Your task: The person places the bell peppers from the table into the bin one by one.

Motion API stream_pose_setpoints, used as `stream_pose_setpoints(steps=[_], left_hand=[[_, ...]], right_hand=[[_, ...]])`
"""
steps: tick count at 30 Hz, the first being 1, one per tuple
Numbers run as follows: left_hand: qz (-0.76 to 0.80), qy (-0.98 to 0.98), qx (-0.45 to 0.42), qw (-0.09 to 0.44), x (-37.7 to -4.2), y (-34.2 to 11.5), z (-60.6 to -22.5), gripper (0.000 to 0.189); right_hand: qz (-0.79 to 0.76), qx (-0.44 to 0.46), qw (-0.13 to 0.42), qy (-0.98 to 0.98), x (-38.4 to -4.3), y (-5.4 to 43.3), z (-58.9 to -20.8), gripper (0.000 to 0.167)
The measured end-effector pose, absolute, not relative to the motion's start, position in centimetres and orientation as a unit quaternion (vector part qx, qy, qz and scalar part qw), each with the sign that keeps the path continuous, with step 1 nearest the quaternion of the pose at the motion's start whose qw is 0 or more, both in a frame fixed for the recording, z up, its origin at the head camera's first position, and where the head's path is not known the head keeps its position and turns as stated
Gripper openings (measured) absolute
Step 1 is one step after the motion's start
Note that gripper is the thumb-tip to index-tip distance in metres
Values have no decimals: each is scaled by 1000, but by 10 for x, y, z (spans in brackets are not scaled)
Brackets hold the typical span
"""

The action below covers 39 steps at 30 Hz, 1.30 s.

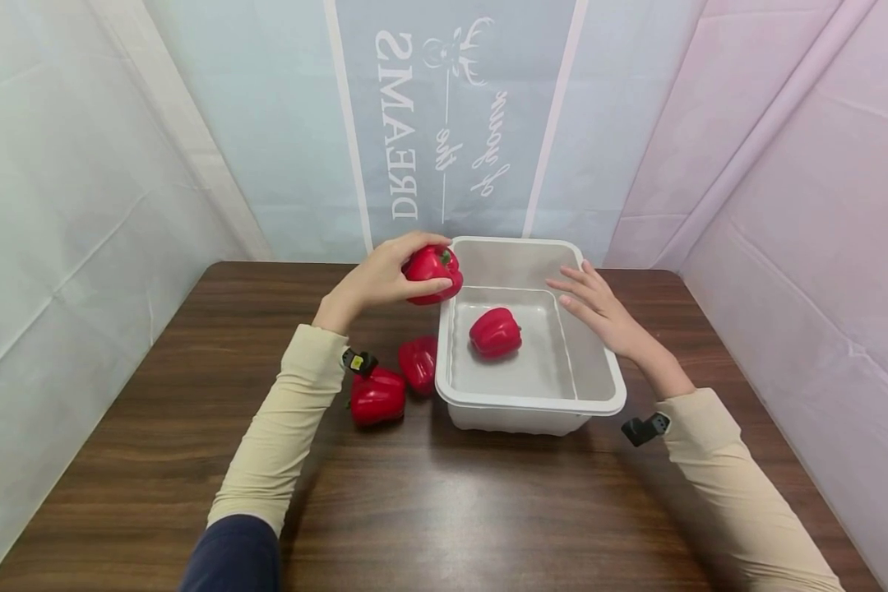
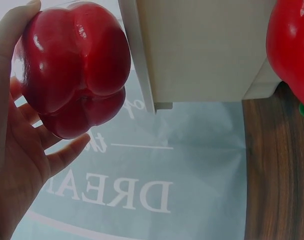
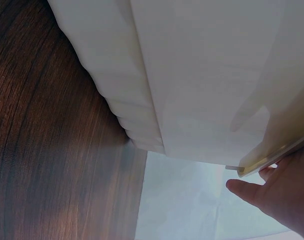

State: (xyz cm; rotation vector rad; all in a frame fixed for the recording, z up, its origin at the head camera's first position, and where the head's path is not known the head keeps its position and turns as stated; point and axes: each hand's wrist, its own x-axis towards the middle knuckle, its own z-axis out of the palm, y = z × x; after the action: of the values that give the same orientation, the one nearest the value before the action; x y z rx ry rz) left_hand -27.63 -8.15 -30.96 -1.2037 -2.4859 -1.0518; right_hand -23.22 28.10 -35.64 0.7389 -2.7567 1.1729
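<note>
Head view. The left hand grips a red pepper between thumb and fingers, at the left rim of a white bin, towards its far-left corner. A second pepper lies inside, left of centre. On the table, outside the bin's left edge, lie a third pepper and, nearer the table's near edge, a fourth pepper. The right hand is at the right rim, fingers spread.

Left wrist view. The red pepper's lobed base faces the camera, fingers curving round its side. Good handling would probably keep this hold round the body, pass the lobes clear of the rim and release only when low.

Right wrist view. The thumb is just beside the rim; contact cannot be told. Steadying that edge should limit sliding if the rim is knocked.
</note>
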Motion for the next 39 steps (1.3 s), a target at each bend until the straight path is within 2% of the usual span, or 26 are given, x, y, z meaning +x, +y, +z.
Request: stream_pose_setpoints(steps=[39], left_hand=[[-355, -829, -419, 105, -278, -69, -305, 52]], right_hand=[[379, 239, 34, -893, -233, 282, -359, 41]])
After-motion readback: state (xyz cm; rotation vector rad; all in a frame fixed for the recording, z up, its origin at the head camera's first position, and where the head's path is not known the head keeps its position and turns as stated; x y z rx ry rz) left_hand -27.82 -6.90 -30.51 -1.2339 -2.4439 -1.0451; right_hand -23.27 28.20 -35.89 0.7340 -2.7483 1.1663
